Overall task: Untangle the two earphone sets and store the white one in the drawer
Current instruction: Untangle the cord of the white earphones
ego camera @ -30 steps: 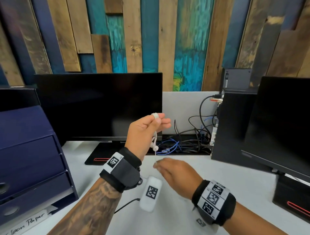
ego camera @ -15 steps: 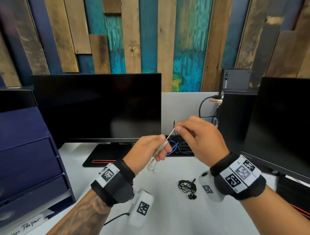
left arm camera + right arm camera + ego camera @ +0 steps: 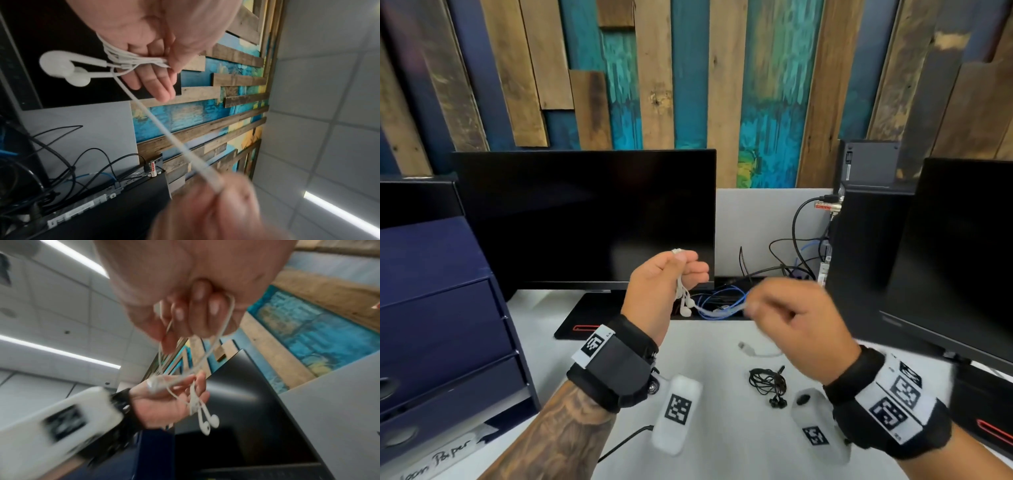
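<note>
The white earphones hang from my left hand, raised in front of the middle monitor. Their cord is looped round the fingers and the two buds dangle below. My right hand, blurred, pinches the white cord, which stretches taut between the hands. In the right wrist view the buds hang under the left palm. A white plug end lies on the desk. The black earphones lie bundled on the desk, apart from the white set. The navy drawer unit stands at the left, drawers shut.
A dark monitor stands behind the hands and another at the right. Loose black and blue cables lie behind the desk. A black computer box stands at the back right.
My left hand has risen a little with the looped cord. My right hand has dropped from beside it to lower right, drawing the white cord taut.
</note>
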A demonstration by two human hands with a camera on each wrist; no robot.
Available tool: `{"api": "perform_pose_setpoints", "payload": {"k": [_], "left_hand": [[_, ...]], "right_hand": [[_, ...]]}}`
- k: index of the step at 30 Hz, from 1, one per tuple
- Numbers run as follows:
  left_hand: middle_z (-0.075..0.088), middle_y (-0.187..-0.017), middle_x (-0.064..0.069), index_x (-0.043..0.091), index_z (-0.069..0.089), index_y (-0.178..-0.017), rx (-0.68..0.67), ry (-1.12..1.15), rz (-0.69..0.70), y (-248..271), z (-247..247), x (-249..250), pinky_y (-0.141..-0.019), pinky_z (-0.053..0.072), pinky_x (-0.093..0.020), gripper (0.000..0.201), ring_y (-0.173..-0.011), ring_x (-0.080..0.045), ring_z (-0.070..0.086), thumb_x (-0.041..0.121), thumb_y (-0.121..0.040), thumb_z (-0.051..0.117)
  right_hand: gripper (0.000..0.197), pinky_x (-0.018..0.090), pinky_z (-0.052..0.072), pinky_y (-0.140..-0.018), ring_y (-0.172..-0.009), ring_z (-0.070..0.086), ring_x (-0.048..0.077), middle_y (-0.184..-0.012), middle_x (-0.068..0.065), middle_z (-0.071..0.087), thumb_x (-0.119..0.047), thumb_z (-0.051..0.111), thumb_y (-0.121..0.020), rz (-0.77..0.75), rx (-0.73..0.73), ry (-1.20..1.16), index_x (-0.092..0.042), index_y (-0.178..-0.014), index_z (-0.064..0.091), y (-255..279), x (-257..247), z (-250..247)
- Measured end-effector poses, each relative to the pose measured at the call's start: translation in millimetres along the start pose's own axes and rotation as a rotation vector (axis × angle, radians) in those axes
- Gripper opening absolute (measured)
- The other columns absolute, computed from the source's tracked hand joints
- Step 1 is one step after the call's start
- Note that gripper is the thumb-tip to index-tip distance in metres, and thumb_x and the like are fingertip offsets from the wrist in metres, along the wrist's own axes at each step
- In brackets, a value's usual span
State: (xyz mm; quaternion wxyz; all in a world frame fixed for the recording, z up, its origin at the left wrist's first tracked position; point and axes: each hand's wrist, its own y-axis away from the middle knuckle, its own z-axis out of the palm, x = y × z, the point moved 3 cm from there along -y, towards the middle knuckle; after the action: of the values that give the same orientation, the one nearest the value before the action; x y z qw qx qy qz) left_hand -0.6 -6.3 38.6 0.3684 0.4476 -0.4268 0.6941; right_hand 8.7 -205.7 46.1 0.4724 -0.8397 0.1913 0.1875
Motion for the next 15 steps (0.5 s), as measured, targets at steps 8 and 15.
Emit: {"api": "perform_pose_setpoints", "payload": {"k": [8,15], "left_hand": [[0.077,-0.094,-0.008,0.005,0.063,-0.108,-0.052,0.224,-0.030,4,14,12,-0.081,0.060,-0.032,0.025,-0.091,-0.022,0.074,0.015,-0.106,0.041],[0.076,-0.095,-0.015,-0.001,0.060,-0.107,-0.167,0.364,-0.087,12,40,19,-0.077,0.062,-0.033,0.026,-0.089,-0.026,0.075,0.013,-0.106,0.038]], "right_hand": [[0.023,0.019,0.031,-0.059,-0.065,0.047,0.008,-0.073,-0.009,0.058,-0.033,0.048,-0.092,0.172,-0.655,0.533,-0.028,-0.095,0.070,45,53,52],[0.026,0.032,0.047,-0.072,-0.088,0.062,0.023,-0.092,-0.001,0.071,-0.026,0.044,-0.097,0.310,-0.594,0.627,-0.022,-0.098,0.070,37,81,68]]}}
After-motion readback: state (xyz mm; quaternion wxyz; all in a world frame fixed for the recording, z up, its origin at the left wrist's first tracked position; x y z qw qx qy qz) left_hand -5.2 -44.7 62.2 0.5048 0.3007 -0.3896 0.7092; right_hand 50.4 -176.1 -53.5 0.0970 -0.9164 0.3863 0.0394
